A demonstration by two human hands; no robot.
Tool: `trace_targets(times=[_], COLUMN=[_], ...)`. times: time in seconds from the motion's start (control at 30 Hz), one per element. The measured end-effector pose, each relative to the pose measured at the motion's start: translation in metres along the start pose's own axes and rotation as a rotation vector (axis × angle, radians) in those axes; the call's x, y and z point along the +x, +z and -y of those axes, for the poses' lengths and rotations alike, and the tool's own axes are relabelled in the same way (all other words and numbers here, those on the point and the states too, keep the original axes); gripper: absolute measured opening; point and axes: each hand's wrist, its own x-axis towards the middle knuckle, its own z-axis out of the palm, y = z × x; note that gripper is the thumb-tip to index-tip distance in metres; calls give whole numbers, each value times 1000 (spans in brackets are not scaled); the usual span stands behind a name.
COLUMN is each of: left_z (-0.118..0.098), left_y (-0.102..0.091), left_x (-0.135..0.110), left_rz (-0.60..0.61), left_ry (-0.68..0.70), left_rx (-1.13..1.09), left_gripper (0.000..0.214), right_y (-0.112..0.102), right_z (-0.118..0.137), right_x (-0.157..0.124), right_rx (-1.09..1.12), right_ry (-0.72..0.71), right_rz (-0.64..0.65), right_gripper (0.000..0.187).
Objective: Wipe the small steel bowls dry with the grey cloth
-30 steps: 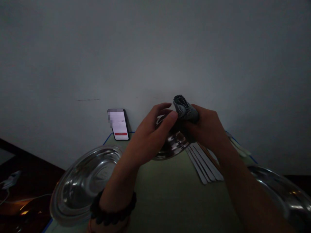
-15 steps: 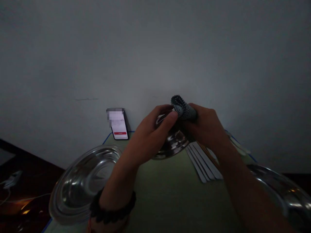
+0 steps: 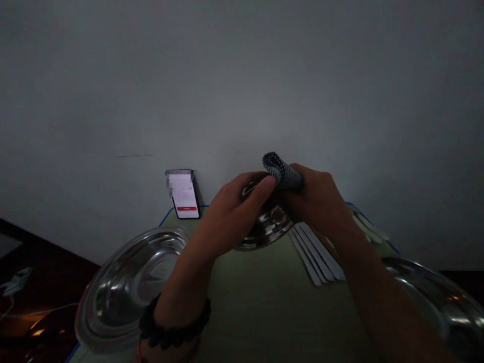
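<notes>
Rolled cloth [image 3: 289, 177]: held in the right grip [image 3: 317, 196]; long axis slanting, checked end pointing up and leftward from that grip;
Right grip: fingers wrapped around the roll;
Left grip [image 3: 234, 214]: thumb at the checked end, fingers curled, partly hidden; cannot tell whether it pinches;
Metal bowl [image 3: 273, 226]: beneath both grips;
Pale strips [image 3: 317, 257]: on the worktop [image 3: 257, 312], below the right grip

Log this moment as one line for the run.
right hand: around rolled cloth | left hand: at cloth's end, grip unclear | partly hidden: metal bowl | left side: basin | back: phone leaning on wall
</notes>
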Motion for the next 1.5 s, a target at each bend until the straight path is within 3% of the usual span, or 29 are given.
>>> trace_targets(times=[1.5], left_z=[4], left_y=[2], left_x=[0], left_rz=[-5], left_ry=[1], left_rx=[44], left_gripper=[43], right_y=[2], right_z=[0], right_x=[1], right_rx=[-25], right_ry=[-1], right_rz=[28], right_gripper=[16])
